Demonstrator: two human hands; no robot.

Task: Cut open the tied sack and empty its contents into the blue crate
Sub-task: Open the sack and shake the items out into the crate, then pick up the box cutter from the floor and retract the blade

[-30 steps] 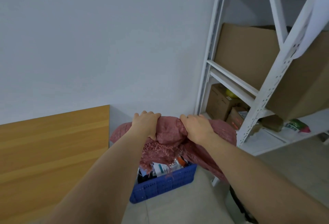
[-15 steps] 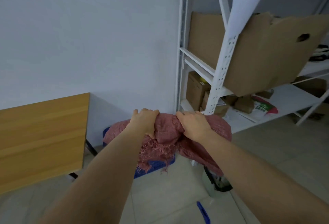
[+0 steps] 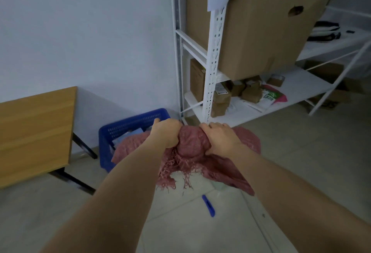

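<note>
Sack [image 3: 191,144]: reddish-pink woven mesh, bunched and held up off the floor near frame centre. Frayed cut edge [image 3: 176,174] hangs down at 6 o'clock from the bunched part, loose threads dangling. One limp flap trails toward 4 o'clock, another toward 9 o'clock, the latter draping over the near right corner of the crate.

Left hand [image 3: 166,133]: fingers curled tight, fist clenched on the sack's fabric at the 9 o'clock side of the bunch. Right hand [image 3: 221,139]: fingers wrapped down over the fabric at the 3 o'clock side, likewise gripping it. The two hands sit close together with a rounded wad of mesh between them. Both forearms bare.

Blue crate [image 3: 128,125]: perforated plastic, on the floor at 9–10 o'clock from the sack, against the wall. Some packets visible inside [image 3: 130,134]; details too dim to read.

Small blue tool [image 3: 208,205] lies on the tiled floor at 6 o'clock below the sack, apart from it; type unclear.

Wooden tabletop [image 3: 34,132] with dark legs at far 9 o'clock. White metal shelving rack [image 3: 215,51] at 12–2 o'clock carries a large cardboard box [image 3: 261,31] above and small brown parcels [image 3: 236,90] on the lower shelf.
</note>
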